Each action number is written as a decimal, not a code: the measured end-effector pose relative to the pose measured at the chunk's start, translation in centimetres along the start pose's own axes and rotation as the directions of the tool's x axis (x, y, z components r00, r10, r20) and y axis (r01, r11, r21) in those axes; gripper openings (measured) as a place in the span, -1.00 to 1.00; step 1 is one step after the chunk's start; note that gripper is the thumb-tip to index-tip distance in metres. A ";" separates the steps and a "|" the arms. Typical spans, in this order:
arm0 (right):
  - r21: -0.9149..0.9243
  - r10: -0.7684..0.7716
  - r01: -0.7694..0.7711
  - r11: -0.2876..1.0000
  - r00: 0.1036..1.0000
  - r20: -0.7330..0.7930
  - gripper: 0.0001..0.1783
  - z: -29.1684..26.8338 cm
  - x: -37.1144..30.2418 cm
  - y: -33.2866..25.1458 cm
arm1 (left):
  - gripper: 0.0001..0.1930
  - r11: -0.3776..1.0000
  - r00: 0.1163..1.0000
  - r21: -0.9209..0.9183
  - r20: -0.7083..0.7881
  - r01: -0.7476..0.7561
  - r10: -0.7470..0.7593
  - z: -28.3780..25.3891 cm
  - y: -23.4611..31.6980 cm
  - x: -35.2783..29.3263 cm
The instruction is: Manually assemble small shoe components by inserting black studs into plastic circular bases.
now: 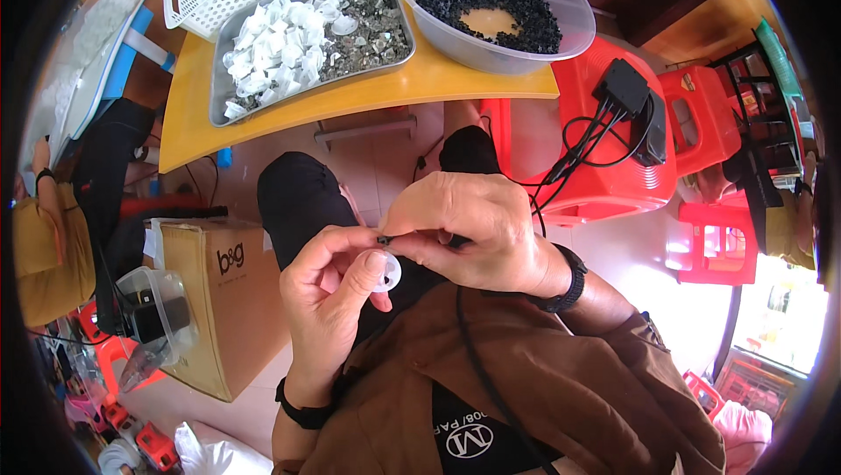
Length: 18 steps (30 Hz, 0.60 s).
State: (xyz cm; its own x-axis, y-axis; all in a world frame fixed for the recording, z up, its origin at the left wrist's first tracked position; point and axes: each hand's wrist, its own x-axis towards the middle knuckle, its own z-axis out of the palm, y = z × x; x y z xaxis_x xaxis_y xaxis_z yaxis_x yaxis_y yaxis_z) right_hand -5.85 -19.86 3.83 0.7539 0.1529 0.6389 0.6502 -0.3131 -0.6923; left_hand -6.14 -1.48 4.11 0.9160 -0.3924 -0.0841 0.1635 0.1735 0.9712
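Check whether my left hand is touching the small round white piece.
Touching: the head view shows the left hand with its thumb overlapping the edge of the small round white piece.

Small black piece (384, 240), pinched, just beside round translucent white piece (391, 274), partly covered

Brown shirt (569, 379), black undershirt (448, 407) (white circular print (469, 442)), black legwear (298, 199), black wristbands (574, 284) left and right.

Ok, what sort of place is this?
Likely an informal workshop, perhaps in a home or shop: a metal tray of white pieces and a tub of small black parts on a table, red stools nearby.
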 end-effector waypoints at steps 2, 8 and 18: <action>-0.027 -0.065 0.064 0.998 0.997 -0.033 -0.71 0.3 -0.1 0.3 | -0.83 1.000 1.000 -0.004 0.001 0.000 0.000 0.0 -0.2 0.1; -0.062 -0.123 0.120 0.991 0.992 -0.041 -0.70 0.8 -0.4 0.3 | -0.84 0.999 1.000 -0.023 0.000 -0.023 0.023 -0.2 -0.3 0.0; 0.132 0.206 -0.205 0.970 0.979 0.003 -0.71 0.9 -1.2 0.6 | -0.86 0.999 0.999 -0.020 -0.025 -0.031 0.031 -0.3 -0.6 0.0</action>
State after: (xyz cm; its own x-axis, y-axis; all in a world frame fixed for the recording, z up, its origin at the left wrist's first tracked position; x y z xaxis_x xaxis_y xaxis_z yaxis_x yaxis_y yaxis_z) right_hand -6.28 -19.41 2.32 0.8721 0.0883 0.4813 0.4886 -0.2113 -0.8466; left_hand -6.15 -1.34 3.43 0.9295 -0.3639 -0.0598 0.1423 0.2042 0.9685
